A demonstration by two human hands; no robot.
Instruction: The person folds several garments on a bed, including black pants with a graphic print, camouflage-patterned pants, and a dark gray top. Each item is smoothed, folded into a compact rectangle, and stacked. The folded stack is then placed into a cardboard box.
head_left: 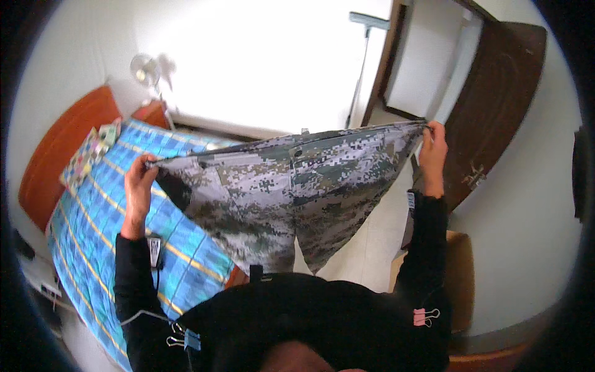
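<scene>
A pair of camouflage trousers hangs stretched between my two hands, in grey, green and brown pixel patches. My left hand pinches one end of the waistband, over the bed. At the other end, higher up and to the right, my right hand is closed on the waistband's corner. The waist edge runs nearly taut from hand to hand, with the front fastening near the middle. Both legs drop toward my body, and my dark torso hides their lower ends.
A bed with a blue plaid sheet lies at left, a patterned cloth near its orange headboard. Behind stand a fan and a nightstand. A long-handled squeegee leans by the doorway; a brown door stands ajar.
</scene>
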